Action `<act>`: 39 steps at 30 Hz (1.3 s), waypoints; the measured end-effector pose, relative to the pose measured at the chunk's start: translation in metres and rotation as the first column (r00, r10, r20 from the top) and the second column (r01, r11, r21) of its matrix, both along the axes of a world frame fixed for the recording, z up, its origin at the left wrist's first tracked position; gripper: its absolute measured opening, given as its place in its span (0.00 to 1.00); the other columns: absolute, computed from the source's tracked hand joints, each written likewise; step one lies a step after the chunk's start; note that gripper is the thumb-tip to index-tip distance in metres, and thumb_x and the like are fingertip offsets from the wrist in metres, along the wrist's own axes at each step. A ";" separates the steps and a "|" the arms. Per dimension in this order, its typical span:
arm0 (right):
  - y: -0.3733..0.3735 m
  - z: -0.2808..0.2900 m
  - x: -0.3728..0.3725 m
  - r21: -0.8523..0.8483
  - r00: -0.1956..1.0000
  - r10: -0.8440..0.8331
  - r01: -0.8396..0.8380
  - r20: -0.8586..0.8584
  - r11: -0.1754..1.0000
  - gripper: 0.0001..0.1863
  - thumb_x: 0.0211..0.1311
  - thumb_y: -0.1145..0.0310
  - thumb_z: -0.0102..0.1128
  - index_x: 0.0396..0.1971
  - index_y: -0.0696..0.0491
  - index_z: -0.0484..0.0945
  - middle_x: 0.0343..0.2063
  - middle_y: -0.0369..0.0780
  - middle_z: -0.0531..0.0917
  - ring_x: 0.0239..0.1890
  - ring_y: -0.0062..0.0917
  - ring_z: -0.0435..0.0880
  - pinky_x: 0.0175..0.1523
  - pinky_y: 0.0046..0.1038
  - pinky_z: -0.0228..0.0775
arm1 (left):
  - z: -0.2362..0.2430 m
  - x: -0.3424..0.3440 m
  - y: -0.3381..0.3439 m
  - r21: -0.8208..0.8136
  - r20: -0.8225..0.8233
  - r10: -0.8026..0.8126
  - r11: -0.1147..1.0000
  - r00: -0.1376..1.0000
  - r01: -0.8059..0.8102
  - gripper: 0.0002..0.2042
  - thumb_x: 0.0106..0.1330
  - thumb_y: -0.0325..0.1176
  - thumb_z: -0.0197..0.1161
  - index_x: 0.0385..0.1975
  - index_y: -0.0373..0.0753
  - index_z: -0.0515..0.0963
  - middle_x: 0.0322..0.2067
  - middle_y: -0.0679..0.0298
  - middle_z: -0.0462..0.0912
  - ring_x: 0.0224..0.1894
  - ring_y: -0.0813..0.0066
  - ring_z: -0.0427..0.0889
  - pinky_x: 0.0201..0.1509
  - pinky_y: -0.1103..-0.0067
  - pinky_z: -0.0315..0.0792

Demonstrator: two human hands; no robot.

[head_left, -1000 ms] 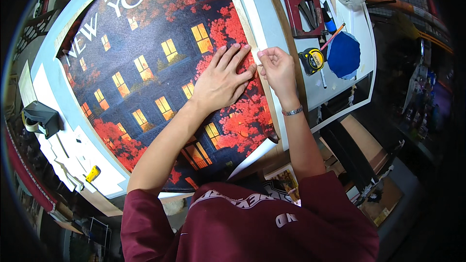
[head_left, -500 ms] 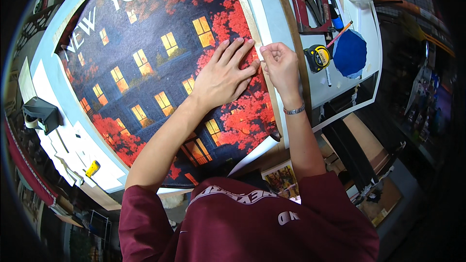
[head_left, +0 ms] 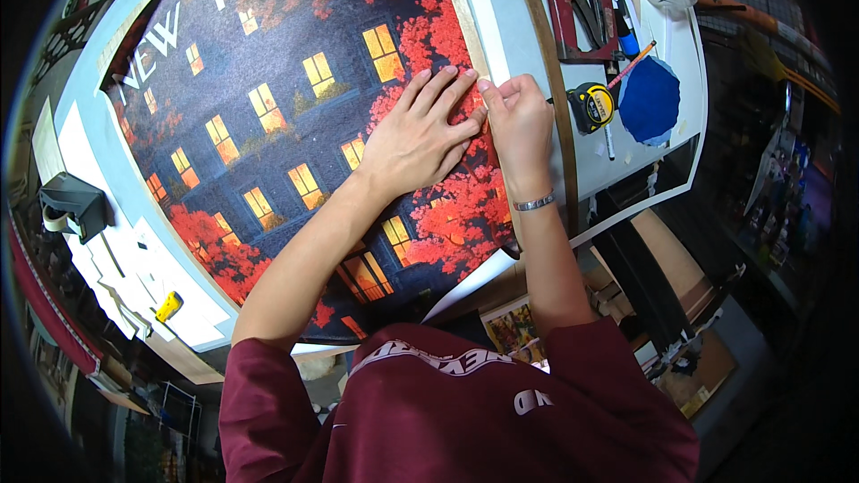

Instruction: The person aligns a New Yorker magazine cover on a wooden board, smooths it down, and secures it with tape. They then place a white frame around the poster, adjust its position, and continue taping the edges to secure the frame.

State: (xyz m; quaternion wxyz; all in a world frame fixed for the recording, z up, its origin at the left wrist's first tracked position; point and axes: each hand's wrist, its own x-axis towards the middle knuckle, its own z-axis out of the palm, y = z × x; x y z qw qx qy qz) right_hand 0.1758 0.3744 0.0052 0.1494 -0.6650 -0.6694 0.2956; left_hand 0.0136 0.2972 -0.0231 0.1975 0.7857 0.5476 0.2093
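Note:
A large printed poster (head_left: 268,156), dark with lit yellow windows and red foliage, lies over the bench in front of me. My left hand (head_left: 419,136) rests flat on its right part, fingers spread and pointing at the edge. Right beside those fingertips, my right hand (head_left: 523,130) is closed in a pinch at the poster's right border, over a narrow beige strip (head_left: 468,31). Whatever sits between its thumb and fingers is hidden. At the lower right corner, the poster's edge curls up and shows its white underside (head_left: 474,284).
A yellow-black tape measure (head_left: 591,107), a dark blue round piece (head_left: 649,100), a pencil (head_left: 632,65) and a red metal frame-like tool (head_left: 580,13) lie to the right. On the left are a black tape dispenser (head_left: 76,206), white paper scraps and a yellow cutter (head_left: 168,307).
My right hand has shifted slightly, with its wrist turned a little and its fingers still pinched at the border. The left hand stays flat on the poster. The whole view has shifted slightly.

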 end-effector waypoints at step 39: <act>-0.027 -0.006 0.004 0.138 0.998 0.040 -0.048 0.056 0.989 0.11 0.65 0.71 0.67 0.46 0.54 0.80 0.43 0.44 0.79 0.49 0.43 0.80 0.55 0.43 0.69 | 0.018 -0.018 0.106 0.029 -0.007 -0.327 0.945 0.945 0.327 0.11 0.63 0.38 0.69 0.42 0.43 0.87 0.45 0.64 0.83 0.51 0.65 0.78 0.57 0.70 0.74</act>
